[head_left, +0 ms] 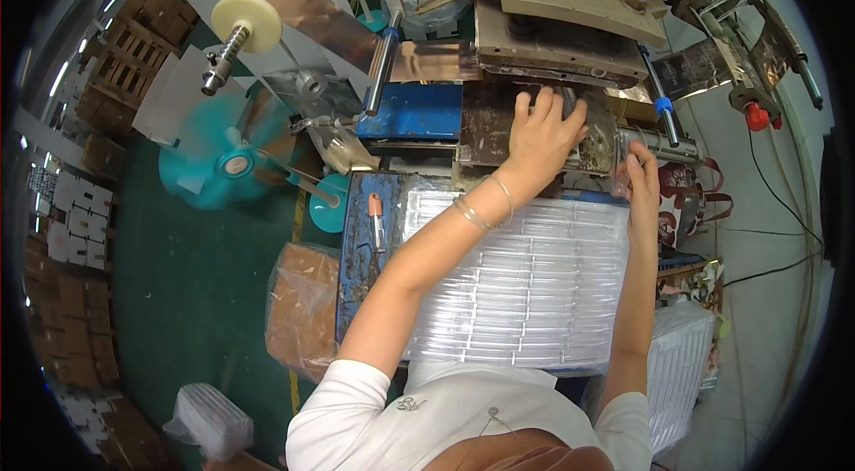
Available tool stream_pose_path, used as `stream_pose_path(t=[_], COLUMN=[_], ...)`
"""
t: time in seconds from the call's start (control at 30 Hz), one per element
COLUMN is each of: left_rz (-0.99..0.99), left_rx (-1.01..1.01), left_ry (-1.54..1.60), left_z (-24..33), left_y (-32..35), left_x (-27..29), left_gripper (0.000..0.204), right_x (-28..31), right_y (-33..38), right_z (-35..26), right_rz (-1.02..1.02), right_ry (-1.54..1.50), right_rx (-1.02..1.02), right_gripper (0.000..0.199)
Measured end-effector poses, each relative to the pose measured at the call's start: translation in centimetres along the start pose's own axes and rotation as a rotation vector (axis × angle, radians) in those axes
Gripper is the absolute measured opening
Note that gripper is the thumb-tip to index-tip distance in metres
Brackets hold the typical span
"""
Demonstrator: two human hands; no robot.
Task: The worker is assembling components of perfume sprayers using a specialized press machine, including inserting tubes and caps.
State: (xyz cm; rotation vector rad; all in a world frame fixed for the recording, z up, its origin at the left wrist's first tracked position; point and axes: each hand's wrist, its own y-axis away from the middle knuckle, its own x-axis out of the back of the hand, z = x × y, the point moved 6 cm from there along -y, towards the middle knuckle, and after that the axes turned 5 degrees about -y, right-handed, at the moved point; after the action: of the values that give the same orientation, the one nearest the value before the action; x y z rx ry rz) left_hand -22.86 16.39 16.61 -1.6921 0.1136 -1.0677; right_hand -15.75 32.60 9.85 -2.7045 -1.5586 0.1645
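Observation:
My left hand (543, 134), with bangles at its wrist, reaches over the dark metal bed (488, 128) of a press. Its fingers are bent and partly spread around a small dark piece (568, 102), whose kind I cannot make out. My right hand (641, 175) is at the bed's right end. Its fingers and thumb are closed on a clear plastic piece (621, 166), partly hidden by them. Below both hands lies a clear plastic tray (534, 284) with rows of long narrow slots. The upper press plate (557, 39) hangs just beyond my left hand.
Copper-coloured foil (334, 17) runs from a reel (247, 23) at left past a roller (383, 70). A blue-edged worktable (356, 231) carries an orange-topped tool (376, 217). A teal fan (227, 159) and a brown carton (305, 306) stand left. More clear trays (679, 364) lie at right.

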Motion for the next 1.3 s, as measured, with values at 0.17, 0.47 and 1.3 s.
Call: stream_pose_path(t=[0.17,0.47,1.3], left_rz=[0.220,-0.509,-0.815], left_rx=[-0.029,1.029,1.114], left_ry=[0.164,1.206,1.456], left_z=[1.2,0.6,3.7], left_y=[0.8,20.8,24.6], left_x=[6.4,8.5,7.4], left_gripper=[0.033,0.024,0.025], right_x=[-2.4,-9.1,-9.5], right_y=[-2.7,-7.1,-7.5], right_z=[-1.2,-2.5,-0.7], right_rz=[-0.007,-0.072,-0.077], right_ry=[0.040,0.551,0.064], right_rx=[0.127,0.282,0.196], right_gripper=[0.033,0.036,0.046])
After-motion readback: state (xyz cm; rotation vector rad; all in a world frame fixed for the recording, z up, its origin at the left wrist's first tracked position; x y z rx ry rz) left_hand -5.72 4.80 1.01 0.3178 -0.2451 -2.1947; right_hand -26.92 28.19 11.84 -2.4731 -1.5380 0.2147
